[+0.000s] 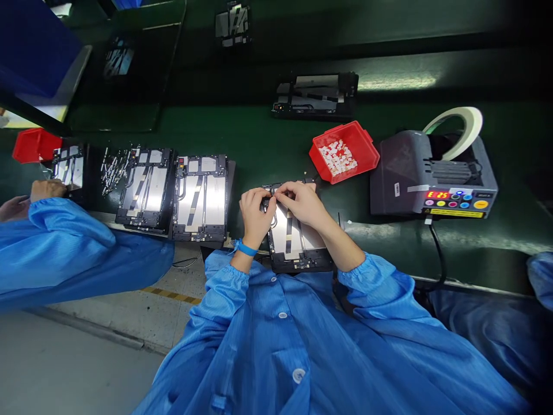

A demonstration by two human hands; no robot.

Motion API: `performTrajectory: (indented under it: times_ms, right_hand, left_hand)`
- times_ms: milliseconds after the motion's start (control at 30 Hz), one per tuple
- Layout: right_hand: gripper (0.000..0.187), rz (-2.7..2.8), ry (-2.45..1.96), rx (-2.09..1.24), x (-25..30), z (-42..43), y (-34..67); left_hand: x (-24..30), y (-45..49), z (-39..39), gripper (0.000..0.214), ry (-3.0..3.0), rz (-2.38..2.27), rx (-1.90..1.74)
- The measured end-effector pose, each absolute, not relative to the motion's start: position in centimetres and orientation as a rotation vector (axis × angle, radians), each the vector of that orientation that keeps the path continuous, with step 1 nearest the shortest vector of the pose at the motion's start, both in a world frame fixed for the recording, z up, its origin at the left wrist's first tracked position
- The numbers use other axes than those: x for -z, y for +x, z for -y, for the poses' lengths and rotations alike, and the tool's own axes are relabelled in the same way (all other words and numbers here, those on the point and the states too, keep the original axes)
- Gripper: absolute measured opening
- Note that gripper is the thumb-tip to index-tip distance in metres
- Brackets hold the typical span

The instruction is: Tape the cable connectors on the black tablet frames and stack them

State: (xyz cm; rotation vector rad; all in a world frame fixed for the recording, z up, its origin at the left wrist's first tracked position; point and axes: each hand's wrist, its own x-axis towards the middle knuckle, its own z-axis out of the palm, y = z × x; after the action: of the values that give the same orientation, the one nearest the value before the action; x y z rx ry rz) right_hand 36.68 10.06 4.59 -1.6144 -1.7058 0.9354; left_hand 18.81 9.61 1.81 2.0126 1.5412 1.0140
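Your blue smock [302,346] fills the near edge, with a blue wrist strap [246,248] on your left arm. Just beyond it, an opened device panel [298,248] lies flat on the green table [268,132]. Your left hand [254,216] grips the panel's upper left corner, fingers curled. Your right hand [302,202] is pinched narrow at that same corner; what it pinches is too small to tell. A red bin [345,153] of small white parts sits near on the right, beside a tape dispenser [432,178]. Two more panels [201,199] lie to your left.
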Motion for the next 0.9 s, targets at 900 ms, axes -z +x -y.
performTrajectory:
  times_ms: [900]
  right_hand:
    - [0.016,1.827,-1.654,-0.781,-5.1,-10.3,36.0]
  left_hand:
    - [-1.6,18.8,-9.6,0.015,1.861,-1.583,-1.038]
